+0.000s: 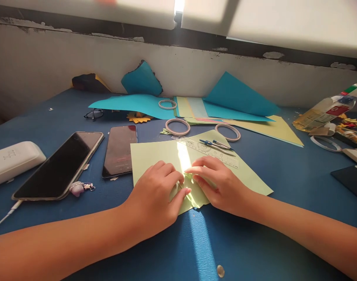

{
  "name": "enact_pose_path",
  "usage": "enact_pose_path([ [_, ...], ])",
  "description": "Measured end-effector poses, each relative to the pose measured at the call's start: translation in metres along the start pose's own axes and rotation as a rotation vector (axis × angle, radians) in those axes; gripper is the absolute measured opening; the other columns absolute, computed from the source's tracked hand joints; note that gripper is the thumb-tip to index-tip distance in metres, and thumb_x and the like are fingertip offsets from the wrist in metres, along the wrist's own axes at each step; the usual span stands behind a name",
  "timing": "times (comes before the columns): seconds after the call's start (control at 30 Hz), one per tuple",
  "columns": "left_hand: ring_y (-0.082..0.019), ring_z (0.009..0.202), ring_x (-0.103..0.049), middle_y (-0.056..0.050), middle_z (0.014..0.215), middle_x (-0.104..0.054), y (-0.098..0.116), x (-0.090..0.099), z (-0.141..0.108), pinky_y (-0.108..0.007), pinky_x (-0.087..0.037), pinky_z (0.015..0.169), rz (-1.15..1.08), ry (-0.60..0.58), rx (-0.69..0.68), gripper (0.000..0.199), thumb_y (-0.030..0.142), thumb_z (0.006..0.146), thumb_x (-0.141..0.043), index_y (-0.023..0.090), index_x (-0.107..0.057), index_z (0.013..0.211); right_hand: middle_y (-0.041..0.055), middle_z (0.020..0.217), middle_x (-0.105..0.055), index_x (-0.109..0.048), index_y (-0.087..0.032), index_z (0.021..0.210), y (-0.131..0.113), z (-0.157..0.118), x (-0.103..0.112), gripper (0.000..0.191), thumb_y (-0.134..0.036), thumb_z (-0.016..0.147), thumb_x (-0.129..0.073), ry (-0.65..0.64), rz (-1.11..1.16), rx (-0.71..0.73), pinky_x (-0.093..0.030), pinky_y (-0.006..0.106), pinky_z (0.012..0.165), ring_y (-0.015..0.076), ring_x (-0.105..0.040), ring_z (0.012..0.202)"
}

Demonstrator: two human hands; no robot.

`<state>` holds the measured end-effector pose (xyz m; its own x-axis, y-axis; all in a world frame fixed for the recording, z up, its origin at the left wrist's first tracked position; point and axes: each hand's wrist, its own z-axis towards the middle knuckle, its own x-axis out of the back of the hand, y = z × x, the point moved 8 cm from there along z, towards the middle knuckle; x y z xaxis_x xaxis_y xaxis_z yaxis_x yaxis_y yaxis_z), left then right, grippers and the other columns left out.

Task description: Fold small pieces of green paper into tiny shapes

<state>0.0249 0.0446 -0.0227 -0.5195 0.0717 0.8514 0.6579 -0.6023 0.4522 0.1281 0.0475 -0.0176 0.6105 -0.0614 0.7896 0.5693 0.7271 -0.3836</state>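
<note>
A pale green sheet of paper (155, 152) lies on the blue table under both hands. Between my fingertips is a small folded piece of green paper (189, 177), brightly lit by a strip of sun and partly hidden. My left hand (159, 191) is curled, its thumb and index finger closed about the near left side of that piece. From the other side, my right hand (222, 183) pinches it with thumb and fingers. Beyond the hands, a clear plastic ruler (232, 160) and a compass (210, 144) with a pen-like tool rest on the sheet.
Two phones (61, 166) (121, 150), a white device (16, 160) and a small charm (78, 188) are at left. Tape rolls (177, 132) and blue paper (131, 103) lie at the back. A bottle (321, 113) leans at right. A coin-like disc (221, 271) sits near me.
</note>
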Motion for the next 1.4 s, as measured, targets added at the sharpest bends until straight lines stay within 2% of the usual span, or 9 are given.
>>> enact_pose_path([
  [0.3,-0.019,0.073,-0.049,-0.004,0.072,-0.056,-0.008,0.0,0.01,-0.034,-0.043,0.066,-0.039,0.017,0.053,0.01,0.016,0.083,-0.049,0.015,-0.058,0.086,0.007,0.092,-0.058,-0.058,-0.02,0.091,0.001,0.001,-0.003,0.011,-0.014,0.083,-0.055,0.049,0.002,0.021,-0.045,0.037,0.077,0.0183,-0.053,0.086],
  [0.47,-0.017,0.071,-0.049,-0.001,0.067,-0.057,-0.01,0.001,0.015,-0.029,-0.041,0.063,-0.134,-0.007,0.031,0.017,0.01,0.082,-0.046,0.017,-0.059,0.076,0.0047,0.082,-0.061,-0.057,-0.019,0.088,0.0,0.004,-0.002,0.011,-0.012,0.084,-0.049,-0.043,0.18,-0.032,-0.044,0.033,0.072,0.0159,-0.053,0.077],
  [0.63,-0.016,0.074,-0.05,0.0,0.07,-0.057,-0.013,0.0,0.017,-0.028,-0.041,0.064,-0.189,-0.017,0.045,0.015,0.009,0.082,-0.049,0.018,-0.062,0.081,0.0019,0.071,-0.057,-0.06,-0.019,0.087,0.006,0.004,-0.001,0.016,-0.008,0.084,-0.048,-0.093,0.295,-0.097,-0.042,0.025,0.06,0.0121,-0.05,0.065],
  [0.83,-0.015,0.074,-0.049,-0.001,0.07,-0.055,-0.011,0.002,0.016,-0.026,-0.041,0.063,-0.172,0.011,0.038,0.015,0.007,0.079,-0.05,0.015,-0.06,0.072,0.0027,0.075,-0.058,-0.062,-0.016,0.082,0.009,0.001,-0.003,0.01,-0.009,0.081,-0.055,-0.068,0.268,-0.074,-0.043,0.023,0.059,0.0106,-0.051,0.067],
  [1.1,-0.015,0.073,-0.051,-0.003,0.072,-0.058,-0.005,0.004,0.009,-0.026,-0.043,0.063,-0.225,0.02,-0.027,0.015,0.008,0.077,-0.053,0.014,-0.067,0.08,0.0049,0.078,-0.059,-0.06,-0.014,0.082,0.0,-0.001,0.0,0.009,-0.008,0.083,-0.053,0.009,0.144,0.036,-0.045,0.027,0.067,0.0132,-0.054,0.075],
  [1.4,-0.015,0.073,-0.05,-0.004,0.069,-0.059,0.0,0.004,0.012,-0.025,-0.043,0.061,-0.182,0.045,-0.083,0.014,0.006,0.078,-0.053,0.013,-0.066,0.076,0.0048,0.079,-0.062,-0.06,-0.016,0.082,0.002,-0.002,0.0,0.012,-0.007,0.083,-0.052,0.016,0.152,0.033,-0.047,0.026,0.069,0.0129,-0.055,0.074],
])
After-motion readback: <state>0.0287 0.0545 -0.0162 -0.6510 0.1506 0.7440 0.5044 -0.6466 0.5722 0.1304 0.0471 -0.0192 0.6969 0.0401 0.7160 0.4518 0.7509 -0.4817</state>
